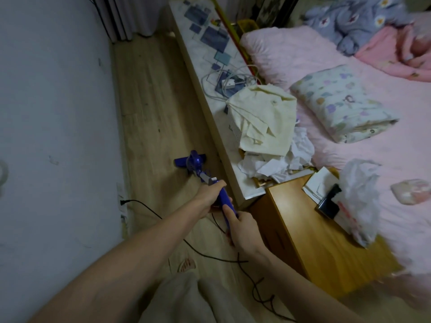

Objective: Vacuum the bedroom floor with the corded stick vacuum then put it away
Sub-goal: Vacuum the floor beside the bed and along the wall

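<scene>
I hold a blue corded stick vacuum (196, 165) with both hands. Its floor head lies on the pale wooden floor (149, 108), in the narrow strip between the wall and a long low shelf. My left hand (210, 194) grips the upper part of the stick. My right hand (240, 226) grips the blue handle just behind it. The black cord (205, 251) runs from a wall plug (123, 202) across the floor and coils near my feet.
The long marble-patterned shelf (203, 54) carries cables, a cream cloth and crumpled papers. A wooden nightstand (314, 241) stands right of my hands, a pink bed (349, 89) beyond it. Curtains (121, 17) hang at the far end. My bare foot (186, 264) is near the cord.
</scene>
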Action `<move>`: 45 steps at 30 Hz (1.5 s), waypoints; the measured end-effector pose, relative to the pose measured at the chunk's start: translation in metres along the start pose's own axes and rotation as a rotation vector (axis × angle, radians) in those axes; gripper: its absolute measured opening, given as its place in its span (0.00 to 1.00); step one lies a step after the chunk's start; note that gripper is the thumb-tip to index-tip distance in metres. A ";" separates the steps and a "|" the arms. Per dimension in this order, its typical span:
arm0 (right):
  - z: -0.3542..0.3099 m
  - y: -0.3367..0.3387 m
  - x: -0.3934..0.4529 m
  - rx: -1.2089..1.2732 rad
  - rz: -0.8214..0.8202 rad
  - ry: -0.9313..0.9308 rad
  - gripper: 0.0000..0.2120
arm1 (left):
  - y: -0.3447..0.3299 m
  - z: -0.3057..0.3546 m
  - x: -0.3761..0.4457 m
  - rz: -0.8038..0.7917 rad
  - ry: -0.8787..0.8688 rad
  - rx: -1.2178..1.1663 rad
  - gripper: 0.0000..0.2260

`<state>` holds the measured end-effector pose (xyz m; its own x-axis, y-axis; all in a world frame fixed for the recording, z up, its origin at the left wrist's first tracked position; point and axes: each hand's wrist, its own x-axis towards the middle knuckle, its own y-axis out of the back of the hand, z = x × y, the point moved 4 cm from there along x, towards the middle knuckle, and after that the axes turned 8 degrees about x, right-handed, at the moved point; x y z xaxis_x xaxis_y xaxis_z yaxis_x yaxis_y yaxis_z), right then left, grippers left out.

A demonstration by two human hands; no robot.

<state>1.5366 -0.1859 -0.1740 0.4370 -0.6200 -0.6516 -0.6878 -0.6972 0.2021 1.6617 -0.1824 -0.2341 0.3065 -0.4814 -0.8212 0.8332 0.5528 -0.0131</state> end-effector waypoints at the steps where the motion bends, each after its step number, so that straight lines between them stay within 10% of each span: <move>1: 0.005 0.005 -0.010 0.012 0.013 0.003 0.16 | -0.006 -0.006 -0.007 0.002 -0.005 -0.005 0.14; 21: 0.096 0.025 -0.161 0.358 0.039 -0.039 0.12 | -0.067 -0.112 -0.125 -0.084 0.027 0.096 0.18; 45: 0.023 -0.018 -0.038 0.350 0.083 -0.108 0.18 | -0.007 -0.013 -0.035 0.038 -0.065 0.242 0.20</move>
<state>1.5187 -0.1414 -0.1699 0.3203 -0.6149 -0.7206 -0.8832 -0.4689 0.0075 1.6391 -0.1602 -0.2127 0.3620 -0.5104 -0.7800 0.9041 0.3960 0.1605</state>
